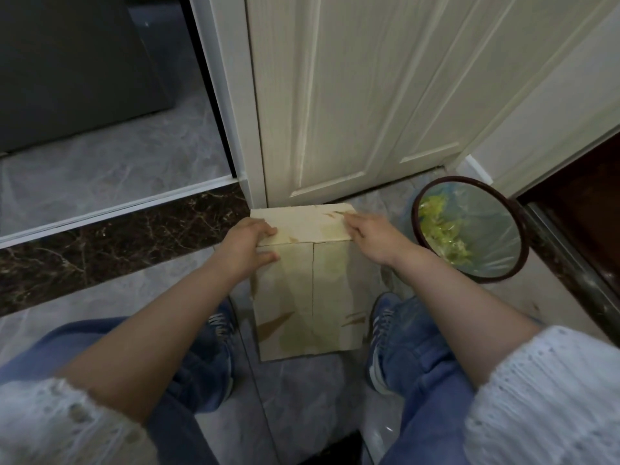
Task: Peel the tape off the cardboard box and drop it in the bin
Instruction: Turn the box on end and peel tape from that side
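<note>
**Head view: feeling for a tape edge on the box**

Head view showed the cardboard box (307, 297) lying flat on the floor between my shoes, its far flap against the door (335, 95). My left hand (250, 248) gripped the box's left edge at the fold, thumb curled onto the top face, fingers wrapped round the side. My right hand (369, 234) rested on the far flap near its right corner, fingers stretched forward and pressed flat to the card. Whether a fingertip had caught any tape I could not tell. The bin (469, 229) stood just beyond my right hand, lined with a bag and already holding scraps.

Tape (295, 290) appeared only as faint glossy bands across the two near flaps; I judged it thin, limp, and likely to tear or cling to itself once lifted. Board seemed light and fairly stiff, with torn brown patches, so its paper skin might come away too. A loose end or corner near my right fingertips looked the best spot to pinch.

Both forearms reached forward, sleeves pushed up to the elbows, wrists low over the box.
</note>
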A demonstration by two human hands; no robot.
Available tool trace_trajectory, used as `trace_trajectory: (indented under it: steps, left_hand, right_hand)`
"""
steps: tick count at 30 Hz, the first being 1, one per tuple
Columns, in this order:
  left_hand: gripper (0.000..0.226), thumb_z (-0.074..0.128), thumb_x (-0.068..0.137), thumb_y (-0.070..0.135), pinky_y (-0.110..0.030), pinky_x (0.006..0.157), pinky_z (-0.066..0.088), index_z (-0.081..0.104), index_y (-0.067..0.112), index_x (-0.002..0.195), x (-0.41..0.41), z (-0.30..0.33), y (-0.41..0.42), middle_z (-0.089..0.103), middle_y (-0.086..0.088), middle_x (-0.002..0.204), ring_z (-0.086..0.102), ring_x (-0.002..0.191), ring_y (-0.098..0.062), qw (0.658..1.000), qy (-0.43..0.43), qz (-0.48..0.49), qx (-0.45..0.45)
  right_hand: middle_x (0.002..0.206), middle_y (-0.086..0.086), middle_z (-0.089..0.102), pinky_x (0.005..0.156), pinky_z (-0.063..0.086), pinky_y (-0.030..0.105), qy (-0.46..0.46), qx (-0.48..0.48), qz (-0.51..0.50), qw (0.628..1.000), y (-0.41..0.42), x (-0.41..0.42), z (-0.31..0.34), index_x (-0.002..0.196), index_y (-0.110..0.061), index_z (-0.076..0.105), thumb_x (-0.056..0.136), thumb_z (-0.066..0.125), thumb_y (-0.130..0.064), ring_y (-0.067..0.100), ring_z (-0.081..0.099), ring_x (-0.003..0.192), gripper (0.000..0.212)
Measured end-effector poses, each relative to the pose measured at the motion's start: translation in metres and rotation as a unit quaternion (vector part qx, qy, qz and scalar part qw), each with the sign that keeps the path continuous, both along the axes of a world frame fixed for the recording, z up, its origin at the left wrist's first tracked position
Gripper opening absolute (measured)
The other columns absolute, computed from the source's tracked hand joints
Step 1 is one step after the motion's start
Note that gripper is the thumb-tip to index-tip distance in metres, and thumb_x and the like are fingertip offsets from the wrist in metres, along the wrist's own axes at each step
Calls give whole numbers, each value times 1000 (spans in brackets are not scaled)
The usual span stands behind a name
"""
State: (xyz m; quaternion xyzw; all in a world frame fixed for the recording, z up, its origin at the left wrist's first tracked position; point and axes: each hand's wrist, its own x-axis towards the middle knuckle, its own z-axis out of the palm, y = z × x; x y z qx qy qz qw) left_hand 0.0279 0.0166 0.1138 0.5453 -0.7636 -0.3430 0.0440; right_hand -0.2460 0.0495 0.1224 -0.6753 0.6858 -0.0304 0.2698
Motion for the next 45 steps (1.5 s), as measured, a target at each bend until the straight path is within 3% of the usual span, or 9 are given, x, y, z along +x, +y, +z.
trace_trajectory:
  steps: [6,10,17,24,29,33,36,40,45]
  left_hand:
    - [65,76,91,17,-30,121,23,49,4,148,0,-8,7,46,-13,156,38,147,-27,1000,2,-7,-7]
    - [64,79,87,16,-32,119,29,53,5,144,1,-7,7,49,-12,153,45,142,-27,1000,12,2,-8]
    - [55,81,85,16,-31,98,41,58,15,136,-4,3,11,59,-12,132,54,123,-29,1000,-8,-25,-10]
    - [56,73,90,10,-31,106,38,56,19,143,-7,6,18,57,-13,136,52,128,-29,997,-13,-67,-24]
    - [56,74,89,9,-34,107,38,58,18,142,-4,3,11,60,-12,133,52,126,-31,998,-5,-62,-24]
    - [57,73,89,7,-29,108,34,58,17,142,-6,1,14,58,-13,137,51,129,-30,998,-6,-57,-27]
    - [58,72,89,7,-28,110,32,56,19,143,-7,-1,15,54,-15,141,49,133,-30,998,-8,-52,-23]
    - [57,70,90,7,-27,108,32,56,19,144,-8,2,15,54,-14,140,49,131,-30,998,-10,-49,-24]
    - [56,69,91,6,-26,108,32,55,18,144,-9,4,16,55,-13,139,49,130,-29,999,-9,-47,-25]
  right_hand:
    - [138,16,59,107,40,44,-21,-43,2,999,3,9,2,138,-8,57,104,43,-14,35,52,128,38]
    - [134,11,63,109,43,36,-45,-51,-39,997,4,10,1,136,-12,60,99,50,-8,27,59,123,38]
    - [102,6,75,91,51,22,-76,-112,-126,983,7,15,0,111,-11,74,91,66,-7,16,70,97,22]
    - [88,1,72,79,58,36,-51,-128,-151,979,5,20,3,94,-22,70,88,66,-8,17,68,84,15]
    - [87,6,69,61,50,13,-93,-139,-169,971,2,18,10,91,-17,64,95,55,-2,-4,64,60,17]
    - [99,5,67,81,50,22,-92,-140,-138,976,7,20,15,96,-12,73,92,58,-3,12,67,76,19]
    - [102,0,59,74,33,8,-70,-118,-115,984,8,19,20,106,-11,76,89,63,-9,11,60,83,22]
    - [110,9,58,73,34,1,-29,-123,-50,991,13,17,18,116,-5,72,87,62,3,17,63,88,32]
    - [114,8,52,84,49,23,-7,-129,-11,991,15,15,19,118,-1,65,93,55,3,19,61,95,27]
